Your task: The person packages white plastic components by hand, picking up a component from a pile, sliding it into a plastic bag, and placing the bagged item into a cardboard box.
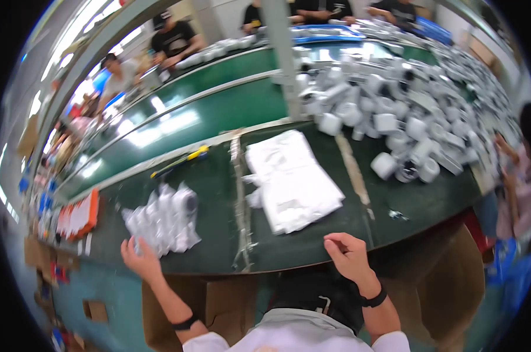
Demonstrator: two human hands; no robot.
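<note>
My left hand rests at the near edge of the dark green table, its fingers spread and touching a heap of bagged white parts. My right hand hovers at the near edge with the fingers curled loosely and nothing in them. Just beyond it lies a stack of flat clear plastic bags. Both wrists wear black bands.
A large pile of white cylindrical parts covers the right of the table. A yellow-handled tool lies by the green conveyor belt. An orange tray sits at left. Cardboard boxes stand below. Other people sit across and at right.
</note>
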